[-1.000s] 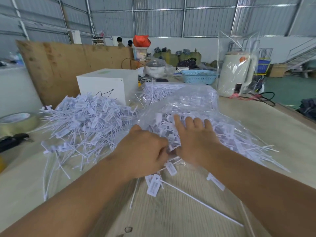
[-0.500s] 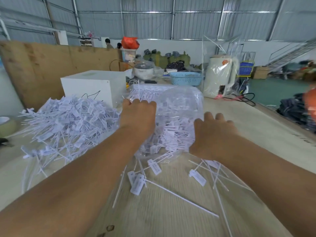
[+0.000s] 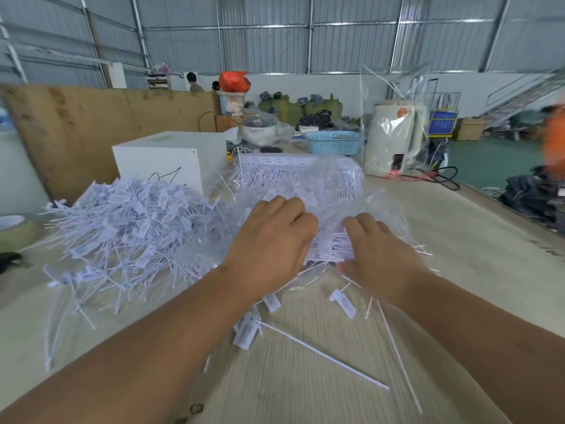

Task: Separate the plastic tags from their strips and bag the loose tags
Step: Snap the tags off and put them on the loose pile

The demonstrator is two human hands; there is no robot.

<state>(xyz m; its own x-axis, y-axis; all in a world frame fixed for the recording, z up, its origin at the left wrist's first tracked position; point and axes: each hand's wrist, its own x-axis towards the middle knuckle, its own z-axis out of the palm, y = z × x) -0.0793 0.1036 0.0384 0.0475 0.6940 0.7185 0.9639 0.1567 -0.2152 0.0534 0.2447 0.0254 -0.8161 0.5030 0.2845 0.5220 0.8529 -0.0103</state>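
A clear plastic bag [image 3: 333, 191] stuffed with white plastic tags lies crumpled on the table in front of me. My left hand [image 3: 272, 243] grips the bag's near left side with curled fingers. My right hand [image 3: 379, 249] holds the near right side, fingers on top and thumb underneath. A big pile of loose white tags [image 3: 128, 228] spreads to the left of the bag. Three stray tags [image 3: 246, 332] with long thin tails lie on the table below my hands. Tags joined in strips [image 3: 290, 172] sit behind the bag.
A white box [image 3: 171, 160] stands behind the pile, with a plywood board [image 3: 91, 127] beyond it. A tape roll [image 3: 15, 231] is at the left edge. A blue basket [image 3: 333, 142] and cables [image 3: 440, 179] are further back. A person in orange [image 3: 555, 139] is at the right.
My left hand pulled back from the far side of the bag. My right hand moved inward from the bag's right. Both now hold the bag's near part.
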